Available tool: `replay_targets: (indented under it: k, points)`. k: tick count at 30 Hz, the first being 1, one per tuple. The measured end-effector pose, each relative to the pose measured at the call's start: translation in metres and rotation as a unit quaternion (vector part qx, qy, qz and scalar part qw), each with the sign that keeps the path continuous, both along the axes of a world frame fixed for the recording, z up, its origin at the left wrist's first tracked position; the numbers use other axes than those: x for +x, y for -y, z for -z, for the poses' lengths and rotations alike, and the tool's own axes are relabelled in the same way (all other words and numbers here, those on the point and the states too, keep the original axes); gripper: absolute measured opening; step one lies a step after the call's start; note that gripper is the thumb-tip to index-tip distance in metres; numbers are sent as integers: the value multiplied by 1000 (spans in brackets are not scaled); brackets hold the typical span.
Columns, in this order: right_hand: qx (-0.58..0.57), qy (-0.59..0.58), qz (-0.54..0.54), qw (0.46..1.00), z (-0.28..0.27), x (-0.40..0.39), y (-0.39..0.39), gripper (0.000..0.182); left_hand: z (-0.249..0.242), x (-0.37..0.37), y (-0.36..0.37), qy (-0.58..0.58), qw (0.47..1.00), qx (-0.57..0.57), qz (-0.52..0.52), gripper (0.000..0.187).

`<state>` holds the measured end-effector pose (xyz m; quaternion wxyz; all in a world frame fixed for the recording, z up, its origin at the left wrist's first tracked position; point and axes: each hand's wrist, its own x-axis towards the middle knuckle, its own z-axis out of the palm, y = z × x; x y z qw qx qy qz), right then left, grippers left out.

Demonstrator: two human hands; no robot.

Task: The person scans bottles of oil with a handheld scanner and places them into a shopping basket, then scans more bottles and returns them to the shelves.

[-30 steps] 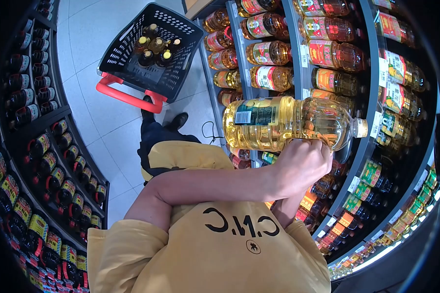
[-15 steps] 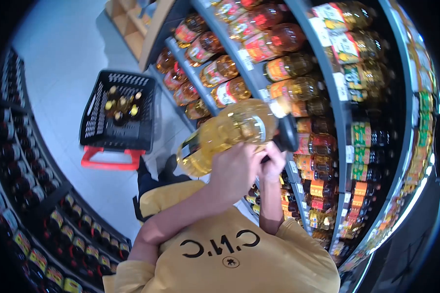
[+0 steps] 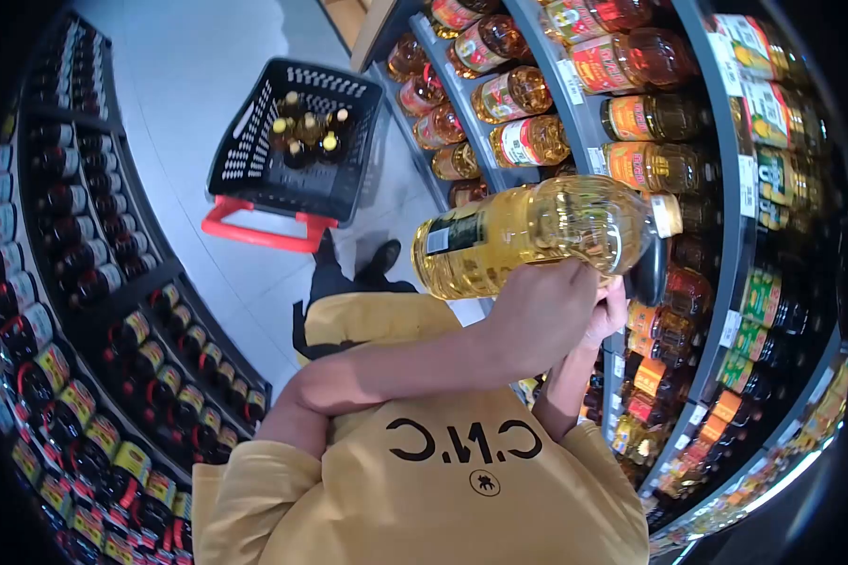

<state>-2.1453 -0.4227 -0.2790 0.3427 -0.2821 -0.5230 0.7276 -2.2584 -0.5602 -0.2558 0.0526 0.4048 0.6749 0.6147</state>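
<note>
A large clear bottle of yellow cooking oil lies nearly level in front of my chest, its white cap pointing right. My left hand is closed around the bottle's near side, close to the shoulder. Just beyond it, my right hand is partly hidden by the left one. Its fingers are closed on a black, rounded-head object next to the cap; what kind it is, I cannot make out for certain.
A black shopping basket with a red handle stands on the floor, holding several capped bottles. Shelves of oil bottles rise close on the right. Dark-bottle shelves curve along the left.
The oil bottle has turned from a slant to nearly level, its label side coming into view. The view has shifted, so the basket and shelves appear farther right and higher.
</note>
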Motion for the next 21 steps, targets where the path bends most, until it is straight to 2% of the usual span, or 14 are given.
replay_targets:
  k: [5, 6, 11, 13, 21]
  points:
    - [40, 12, -47, 998, 4, 28, -22, 36, -20, 3, -9, -6, 996, 72, -50, 18]
    - [39, 13, -51, 998, 1, 28, -23, 36, -24, 6, -14, -25, 993, 61, -98, 16]
    - [39, 26, -67, 997, -9, 30, -24, 36, -32, 4, -12, -16, 995, 71, -72, 16]
    - [41, 31, -71, 996, -12, 29, -23, 36, -35, -3, -8, -29, 996, 63, -61, 22]
    - [40, 37, -76, 996, -17, 24, -22, 36, -32, -13, -1, -53, 997, 40, -48, 16]
